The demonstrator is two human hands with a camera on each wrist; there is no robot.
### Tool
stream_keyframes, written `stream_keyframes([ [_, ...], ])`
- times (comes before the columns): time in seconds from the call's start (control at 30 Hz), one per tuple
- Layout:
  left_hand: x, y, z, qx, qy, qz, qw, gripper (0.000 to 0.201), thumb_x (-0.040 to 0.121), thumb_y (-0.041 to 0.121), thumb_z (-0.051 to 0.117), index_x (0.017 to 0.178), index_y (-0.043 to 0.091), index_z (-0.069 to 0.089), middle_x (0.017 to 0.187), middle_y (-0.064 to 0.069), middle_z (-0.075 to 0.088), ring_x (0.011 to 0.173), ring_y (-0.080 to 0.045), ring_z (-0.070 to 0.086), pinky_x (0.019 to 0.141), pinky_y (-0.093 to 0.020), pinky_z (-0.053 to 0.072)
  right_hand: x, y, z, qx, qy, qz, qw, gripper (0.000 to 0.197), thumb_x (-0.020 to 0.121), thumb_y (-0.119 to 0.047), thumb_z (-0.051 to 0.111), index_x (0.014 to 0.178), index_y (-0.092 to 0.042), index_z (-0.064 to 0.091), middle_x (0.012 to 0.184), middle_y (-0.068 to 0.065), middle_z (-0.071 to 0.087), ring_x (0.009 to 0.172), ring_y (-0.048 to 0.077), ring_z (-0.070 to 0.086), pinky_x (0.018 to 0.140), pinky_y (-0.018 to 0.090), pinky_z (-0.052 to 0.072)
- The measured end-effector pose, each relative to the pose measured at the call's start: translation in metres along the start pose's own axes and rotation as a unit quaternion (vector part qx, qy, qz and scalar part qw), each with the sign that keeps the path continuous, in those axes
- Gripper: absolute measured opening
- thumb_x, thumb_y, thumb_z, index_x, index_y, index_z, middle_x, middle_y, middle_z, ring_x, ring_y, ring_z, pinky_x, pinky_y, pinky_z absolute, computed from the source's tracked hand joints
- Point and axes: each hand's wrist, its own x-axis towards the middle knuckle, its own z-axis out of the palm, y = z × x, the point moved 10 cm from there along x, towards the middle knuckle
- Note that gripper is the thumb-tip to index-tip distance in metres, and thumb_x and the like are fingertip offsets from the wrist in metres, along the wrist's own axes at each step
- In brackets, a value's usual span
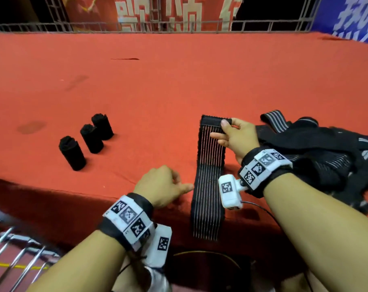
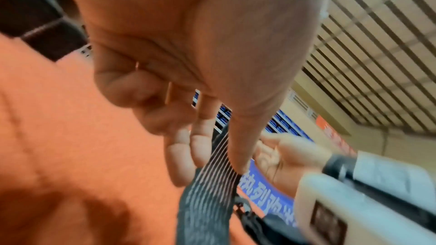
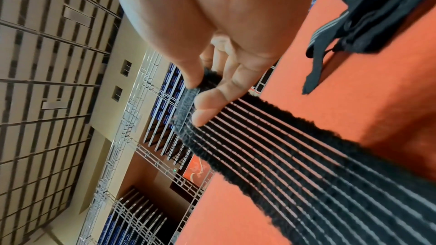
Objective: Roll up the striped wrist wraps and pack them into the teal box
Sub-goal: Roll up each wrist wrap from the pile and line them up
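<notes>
Rolling step: our right hand (image 1: 234, 137) pinches far end of striped wrap (image 1: 209, 175), laid flat just left of unrolled pile (image 1: 318, 152). Left hand (image 1: 161, 184) loose beside it, empty. Next: roll tight, evenly. Teal box unseen.

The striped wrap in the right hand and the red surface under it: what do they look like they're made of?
Striped wrap: seemingly woven elastic fabric, matte black with thin pale lengthwise lines and fuzzy, fraying edges. The end strip pinched by the right hand looks like a denser grey hook-and-loop patch, though that is uncertain.

Red surface: likely a felt or carpet-like cloth, matte, with soft creases and darker blotches.
</notes>
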Motion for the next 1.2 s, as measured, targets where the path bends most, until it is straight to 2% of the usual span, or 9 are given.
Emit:
stream_keyframes([
  [0.17, 0.055, 0.020, -0.022, -0.186, 0.068, 0.065, 0.978, 0.021, 0.088, 0.044, 0.072, 0.079, 0.025, 0.072, 0.076, 0.007, 0.073, 0.063, -0.008, 0.061, 0.073, -0.036, 0.055, 0.034, 0.020, 0.005, -0.031, -0.013, 0.011, 0.999, 0.016, 0.103, -0.016, 0.055, 0.089, -0.016, 0.063, 0.094, 0.005, 0.069, 0.070, 0.012, 0.073, 0.048, 0.017, 0.048],
  [0.27, 0.096, 0.032, -0.024, -0.216, 0.095, 0.089, 0.968, 0.008, 0.090, 0.036, 0.071, 0.087, 0.029, 0.075, 0.087, 0.014, 0.074, 0.079, 0.000, 0.064, 0.083, -0.031, 0.052, 0.055, 0.036, 0.002, -0.084, -0.006, 0.016, 0.996, 0.017, 0.101, -0.020, 0.058, 0.086, -0.018, 0.065, 0.079, 0.003, 0.068, 0.053, 0.005, 0.063, 0.042, 0.018, 0.039],
  [0.37, 0.135, 0.045, -0.014, -0.227, 0.083, 0.095, 0.966, 0.009, 0.091, 0.034, 0.071, 0.099, 0.034, 0.074, 0.086, 0.017, 0.071, 0.068, 0.000, 0.061, 0.073, -0.026, 0.047, 0.076, 0.056, -0.005, -0.134, 0.010, 0.020, 0.991, 0.017, 0.099, -0.018, 0.062, 0.083, -0.019, 0.068, 0.065, 0.002, 0.064, 0.058, 0.020, 0.057, 0.045, 0.025, 0.039],
  [0.47, 0.174, 0.057, 0.008, -0.246, 0.038, 0.096, 0.964, 0.016, 0.091, 0.036, 0.072, 0.106, 0.034, 0.074, 0.074, 0.014, 0.066, 0.057, -0.008, 0.058, 0.062, -0.030, 0.051, 0.087, 0.061, -0.012, -0.127, 0.013, 0.049, 0.991, 0.017, 0.098, -0.008, 0.061, 0.115, -0.006, 0.064, 0.082, 0.005, 0.063, 0.067, 0.025, 0.062, 0.049, 0.024, 0.048],
  [0.57, 0.206, 0.068, 0.028, -0.291, -0.005, 0.106, 0.951, 0.028, 0.087, 0.042, 0.074, 0.110, 0.027, 0.074, 0.099, 0.011, 0.073, 0.081, -0.008, 0.065, 0.075, -0.031, 0.050, 0.098, 0.062, -0.029, -0.203, 0.013, 0.049, 0.978, 0.041, 0.091, -0.017, 0.071, 0.129, -0.013, 0.058, 0.114, 0.006, 0.063, 0.074, 0.024, 0.069, 0.066, 0.036, 0.058],
  [0.7, 0.227, 0.072, 0.045, -0.390, -0.035, 0.090, 0.916, 0.012, 0.092, 0.027, 0.071, 0.104, 0.024, 0.073, 0.103, 0.007, 0.074, 0.087, -0.009, 0.070, 0.071, -0.026, 0.055, 0.102, 0.040, -0.061, -0.392, 0.037, 0.031, 0.919, 0.027, 0.082, -0.033, 0.078, 0.106, -0.023, 0.073, 0.112, -0.001, 0.070, 0.101, 0.018, 0.068, 0.091, 0.037, 0.055],
  [0.87, 0.226, 0.065, 0.039, -0.473, -0.022, 0.104, 0.875, 0.007, 0.096, 0.017, 0.066, 0.100, 0.019, 0.072, 0.086, 0.001, 0.070, 0.063, 0.001, 0.065, 0.046, -0.011, 0.043, 0.116, 0.041, -0.079, -0.605, 0.045, 0.066, 0.792, 0.022, 0.086, -0.033, 0.068, 0.078, -0.014, 0.074, 0.092, 0.009, 0.074, 0.095, 0.030, 0.067, 0.085, 0.034, 0.052],
  [0.97, 0.223, 0.055, 0.034, -0.502, -0.016, 0.100, 0.859, 0.008, 0.097, 0.014, 0.065, 0.098, 0.017, 0.072, 0.085, -0.003, 0.069, 0.053, 0.003, 0.060, 0.044, -0.011, 0.040, 0.123, 0.065, -0.082, -0.657, 0.043, 0.137, 0.740, 0.037, 0.074, -0.042, 0.056, 0.084, -0.009, 0.070, 0.089, 0.011, 0.068, 0.098, 0.037, 0.066, 0.081, 0.035, 0.052],
  [1.2, 0.219, 0.045, 0.034, -0.556, -0.019, 0.078, 0.827, 0.011, 0.097, 0.012, 0.063, 0.101, 0.014, 0.072, 0.109, -0.016, 0.073, 0.065, -0.006, 0.062, 0.046, -0.014, 0.043, 0.120, 0.064, -0.082, -0.710, 0.048, 0.183, 0.678, 0.028, 0.090, -0.044, 0.057, 0.103, -0.020, 0.057, 0.128, 0.013, 0.060, 0.126, 0.036, 0.050, 0.108, 0.045, 0.038],
])
